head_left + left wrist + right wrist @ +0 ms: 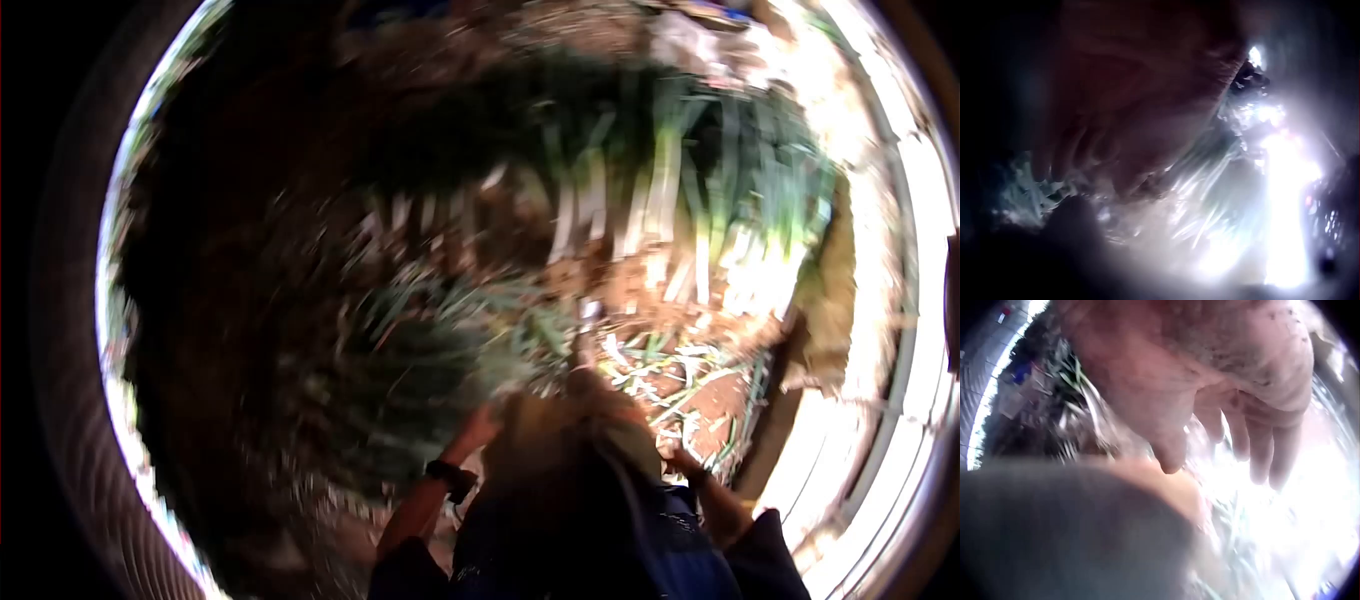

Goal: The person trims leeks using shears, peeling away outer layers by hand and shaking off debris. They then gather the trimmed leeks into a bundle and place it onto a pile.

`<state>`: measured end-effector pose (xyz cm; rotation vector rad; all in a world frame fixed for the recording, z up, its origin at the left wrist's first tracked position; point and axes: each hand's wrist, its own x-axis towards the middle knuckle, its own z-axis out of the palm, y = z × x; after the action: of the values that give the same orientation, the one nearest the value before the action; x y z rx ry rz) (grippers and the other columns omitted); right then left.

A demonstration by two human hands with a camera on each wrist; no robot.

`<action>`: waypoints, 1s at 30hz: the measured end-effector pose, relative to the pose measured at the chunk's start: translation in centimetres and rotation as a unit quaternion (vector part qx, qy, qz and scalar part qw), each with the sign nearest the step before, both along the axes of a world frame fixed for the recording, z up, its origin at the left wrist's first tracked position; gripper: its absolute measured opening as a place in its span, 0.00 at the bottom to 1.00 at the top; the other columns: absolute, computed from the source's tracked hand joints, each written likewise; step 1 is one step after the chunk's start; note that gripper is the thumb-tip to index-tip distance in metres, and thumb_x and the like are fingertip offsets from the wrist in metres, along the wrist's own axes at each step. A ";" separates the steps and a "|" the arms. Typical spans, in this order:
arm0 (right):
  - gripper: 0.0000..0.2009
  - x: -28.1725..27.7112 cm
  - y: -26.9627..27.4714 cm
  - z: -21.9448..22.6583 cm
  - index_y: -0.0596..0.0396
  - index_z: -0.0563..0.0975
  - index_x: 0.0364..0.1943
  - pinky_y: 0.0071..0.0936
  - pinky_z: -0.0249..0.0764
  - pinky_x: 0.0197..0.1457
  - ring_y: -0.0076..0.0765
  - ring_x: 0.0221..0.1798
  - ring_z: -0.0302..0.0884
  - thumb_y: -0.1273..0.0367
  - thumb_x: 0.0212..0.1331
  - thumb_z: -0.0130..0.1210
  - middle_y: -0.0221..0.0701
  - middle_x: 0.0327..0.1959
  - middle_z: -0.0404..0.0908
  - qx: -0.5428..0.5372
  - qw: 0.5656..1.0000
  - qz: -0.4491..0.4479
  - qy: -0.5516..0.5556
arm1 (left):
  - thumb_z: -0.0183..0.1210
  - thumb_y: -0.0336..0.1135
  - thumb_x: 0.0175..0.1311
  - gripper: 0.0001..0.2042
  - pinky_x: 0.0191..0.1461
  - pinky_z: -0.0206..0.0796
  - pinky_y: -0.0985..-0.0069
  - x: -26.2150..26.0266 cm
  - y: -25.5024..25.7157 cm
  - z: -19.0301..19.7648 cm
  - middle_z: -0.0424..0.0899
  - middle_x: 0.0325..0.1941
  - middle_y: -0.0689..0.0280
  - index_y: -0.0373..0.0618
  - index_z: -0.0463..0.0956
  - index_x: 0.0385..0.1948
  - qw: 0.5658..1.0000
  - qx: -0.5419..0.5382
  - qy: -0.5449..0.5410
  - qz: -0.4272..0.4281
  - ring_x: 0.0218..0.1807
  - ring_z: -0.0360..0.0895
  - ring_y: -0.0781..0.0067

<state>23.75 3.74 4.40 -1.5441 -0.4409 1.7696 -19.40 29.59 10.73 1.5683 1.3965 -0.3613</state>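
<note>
My left hand (pixel 480 430), with a dark band at the wrist, hangs beside my left leg, close to a heap of green leaves (pixel 430 350). Its fingers (pixel 1079 153) point downward and look relaxed in the dark left wrist view; no held thing shows. On the other side of my legs is my right hand (pixel 683 462), near scattered leaf scraps. In the right wrist view this soiled hand (pixel 1229 381) has its fingers loosely bent, with nothing in them. Spring onions (pixel 660 190) with white stems and green tops lie in a wide row ahead.
My covered knee (pixel 1072 525) fills the lower part of the right wrist view. Loose leaf trimmings (pixel 690 390) litter the brown soil (pixel 720 405) at the right. A pale ledge (pixel 790 450) runs along the bright right side. The head view is blurred.
</note>
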 end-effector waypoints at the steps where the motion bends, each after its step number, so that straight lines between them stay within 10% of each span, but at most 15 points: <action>1: 0.19 -2.6 -1.5 -0.3 0.56 0.75 0.60 0.37 0.80 0.49 0.38 0.46 0.81 0.63 0.70 0.56 0.37 0.50 0.82 -0.058 0.997 0.039 -0.042 | 0.66 0.46 0.62 0.24 0.57 0.74 0.59 -4.0 -5.2 -2.5 0.85 0.52 0.49 0.39 0.80 0.55 0.999 -0.004 0.030 0.017 0.55 0.83 0.52; 4: 0.20 -4.5 -3.4 -1.5 0.56 0.74 0.62 0.36 0.79 0.49 0.36 0.45 0.81 0.63 0.69 0.56 0.35 0.50 0.82 -0.141 0.982 0.099 -0.083 | 0.60 0.48 0.64 0.17 0.48 0.75 0.55 -9.0 -15.4 -0.3 0.88 0.42 0.51 0.43 0.86 0.40 0.988 -0.030 0.147 -0.028 0.46 0.85 0.51; 6: 0.21 -2.4 -2.7 -2.1 0.56 0.74 0.63 0.35 0.79 0.48 0.34 0.45 0.82 0.64 0.68 0.56 0.33 0.50 0.82 -0.149 0.971 0.141 -0.119 | 0.56 0.48 0.63 0.16 0.42 0.75 0.53 -12.2 -22.9 -2.9 0.88 0.34 0.53 0.46 0.86 0.29 0.970 0.012 0.108 -0.218 0.38 0.85 0.49; 9: 0.22 2.2 -0.2 -2.8 0.55 0.73 0.64 0.35 0.78 0.48 0.32 0.44 0.82 0.64 0.67 0.56 0.31 0.50 0.82 -0.142 0.955 0.189 -0.179 | 0.57 0.45 0.61 0.14 0.40 0.76 0.54 -14.0 -30.2 -6.7 0.86 0.32 0.52 0.47 0.84 0.24 0.972 0.154 0.067 -0.165 0.35 0.85 0.51; 15: 0.26 18.1 12.3 -11.6 0.54 0.71 0.67 0.33 0.77 0.46 0.27 0.43 0.82 0.66 0.65 0.57 0.27 0.50 0.83 0.012 0.888 0.351 -0.298 | 0.60 0.48 0.58 0.14 0.45 0.76 0.54 -13.2 -27.5 -6.7 0.88 0.37 0.53 0.48 0.85 0.32 0.994 0.083 0.065 0.037 0.42 0.86 0.49; 17: 0.33 8.2 20.4 3.5 0.53 0.66 0.71 0.33 0.77 0.47 0.28 0.45 0.82 0.63 0.61 0.60 0.25 0.50 0.82 -0.052 0.963 0.126 -0.233 | 0.61 0.48 0.57 0.15 0.46 0.76 0.55 -14.8 -27.3 -7.8 0.88 0.38 0.53 0.48 0.86 0.34 0.987 0.107 0.049 0.111 0.43 0.86 0.49; 19: 0.33 1.8 24.3 9.5 0.52 0.67 0.71 0.35 0.77 0.47 0.29 0.45 0.82 0.60 0.61 0.61 0.25 0.47 0.82 -0.022 0.951 0.127 -0.280 | 0.62 0.48 0.57 0.15 0.47 0.77 0.55 -16.7 -27.0 -6.6 0.88 0.39 0.53 0.48 0.86 0.36 0.977 0.134 0.036 0.159 0.44 0.86 0.49; 21: 0.29 -1.7 25.3 9.7 0.51 0.66 0.71 0.33 0.79 0.49 0.33 0.48 0.83 0.61 0.67 0.59 0.32 0.54 0.81 -0.010 0.953 0.158 -0.258 | 0.66 0.47 0.52 0.21 0.52 0.77 0.59 -18.1 -26.1 -0.4 0.88 0.43 0.51 0.48 0.85 0.45 0.830 0.205 -0.288 0.431 0.48 0.85 0.47; 23: 0.29 -4.0 23.7 6.1 0.52 0.66 0.71 0.31 0.80 0.45 0.33 0.45 0.85 0.63 0.67 0.59 0.32 0.54 0.82 0.003 0.979 0.162 -0.126 | 0.67 0.45 0.49 0.24 0.56 0.77 0.62 -21.6 -29.8 -5.3 0.87 0.47 0.52 0.47 0.83 0.50 0.851 0.221 -0.235 0.415 0.47 0.85 0.47; 25: 0.27 -5.9 21.3 0.5 0.56 0.70 0.68 0.28 0.80 0.41 0.30 0.42 0.85 0.64 0.66 0.60 0.33 0.50 0.85 0.102 0.910 0.373 -0.150 | 0.69 0.47 0.52 0.24 0.52 0.79 0.60 -24.4 -32.2 -7.0 0.87 0.49 0.54 0.46 0.83 0.50 0.901 0.072 -0.064 0.423 0.47 0.86 0.53; 27: 0.24 -13.5 18.5 1.4 0.60 0.76 0.61 0.24 0.79 0.39 0.27 0.38 0.84 0.65 0.63 0.63 0.32 0.42 0.87 0.125 0.810 0.466 -0.334 | 0.70 0.49 0.55 0.25 0.45 0.81 0.57 -26.2 -33.5 -9.1 0.87 0.49 0.55 0.44 0.83 0.51 0.880 -0.056 -0.072 0.466 0.47 0.86 0.58; 30: 0.16 -21.4 17.0 4.3 0.61 0.82 0.49 0.26 0.78 0.40 0.25 0.38 0.82 0.66 0.59 0.66 0.30 0.34 0.87 0.168 0.798 0.464 -0.348 | 0.69 0.51 0.58 0.24 0.38 0.81 0.58 -27.1 -34.3 -8.3 0.88 0.45 0.57 0.42 0.84 0.49 0.777 -0.168 -0.111 0.597 0.46 0.86 0.64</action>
<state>2.36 20.76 8.72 -1.7984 -2.0504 1.5000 -46.48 -4.70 2.47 0.2136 1.7158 0.3400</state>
